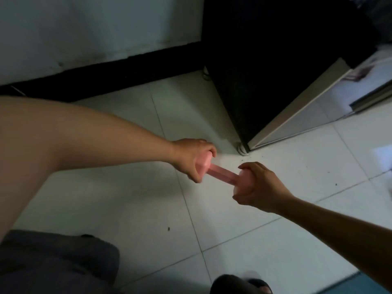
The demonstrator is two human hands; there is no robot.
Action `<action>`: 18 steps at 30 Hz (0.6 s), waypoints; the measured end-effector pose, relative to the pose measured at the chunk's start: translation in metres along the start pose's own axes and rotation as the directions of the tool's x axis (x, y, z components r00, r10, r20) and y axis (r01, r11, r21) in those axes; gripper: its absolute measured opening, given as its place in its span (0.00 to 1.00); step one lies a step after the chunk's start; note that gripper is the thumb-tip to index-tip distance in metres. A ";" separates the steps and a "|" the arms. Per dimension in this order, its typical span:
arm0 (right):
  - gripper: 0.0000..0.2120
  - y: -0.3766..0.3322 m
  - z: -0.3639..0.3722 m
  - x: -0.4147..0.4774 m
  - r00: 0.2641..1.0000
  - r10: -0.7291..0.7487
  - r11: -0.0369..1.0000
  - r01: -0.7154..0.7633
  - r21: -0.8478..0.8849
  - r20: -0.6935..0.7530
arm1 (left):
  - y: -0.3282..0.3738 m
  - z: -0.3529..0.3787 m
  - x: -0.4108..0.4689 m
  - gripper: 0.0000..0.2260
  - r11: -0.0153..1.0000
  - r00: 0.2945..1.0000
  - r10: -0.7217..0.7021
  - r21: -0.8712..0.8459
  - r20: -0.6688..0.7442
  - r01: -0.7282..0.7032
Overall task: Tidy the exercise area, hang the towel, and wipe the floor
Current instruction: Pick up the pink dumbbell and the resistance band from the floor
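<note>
Gripping dumbbell (220, 172) ends with left hand (191, 158) and right hand (258, 185); seemingly mid-tidying, yet to wipe speckled floor (233, 219) or hang unseen towel.

White tiled floor (244, 219), pale wall (95, 28), black skirting (127, 68), dark cabinet (275, 60), dim light

Open floor (244, 219) (pale tile with a few dark specks) extends on the near side of both hands and off to their left. A black cabinet (265, 71) stands just behind them, its round foot (242, 149) near the pink dumbbell (220, 171) gripped by the left hand (191, 158) and right hand (261, 185). Black skirting (127, 68) and a white wall (95, 28) close the far side; a silver panel (297, 115) bounds the right. Grey fabric (53, 266) and a sandalled foot (239, 284) occupy the near edge.
</note>
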State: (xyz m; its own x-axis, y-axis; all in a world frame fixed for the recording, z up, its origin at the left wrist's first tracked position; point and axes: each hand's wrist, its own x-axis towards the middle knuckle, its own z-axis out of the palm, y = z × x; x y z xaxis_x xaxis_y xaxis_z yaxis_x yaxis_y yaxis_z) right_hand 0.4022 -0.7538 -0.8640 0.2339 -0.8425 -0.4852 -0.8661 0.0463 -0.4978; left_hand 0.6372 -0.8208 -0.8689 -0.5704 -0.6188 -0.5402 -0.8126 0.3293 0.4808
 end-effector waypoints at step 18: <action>0.39 -0.177 0.083 0.126 0.944 -0.285 0.949 0.302 -0.088 0.164 | -0.193 0.059 -0.115 0.26 0.707 0.813 -0.489 -0.689 -0.314 0.159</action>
State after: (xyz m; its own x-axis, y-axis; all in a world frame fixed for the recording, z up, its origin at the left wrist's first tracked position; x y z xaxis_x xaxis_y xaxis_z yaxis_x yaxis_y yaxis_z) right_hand 0.6220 -0.8234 -0.8965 0.5404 -0.7206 -0.4343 -0.7903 -0.2576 -0.5559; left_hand 0.8526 -0.7714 -0.9401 -0.0287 -0.8886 -0.4577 -0.5831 -0.3570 0.7297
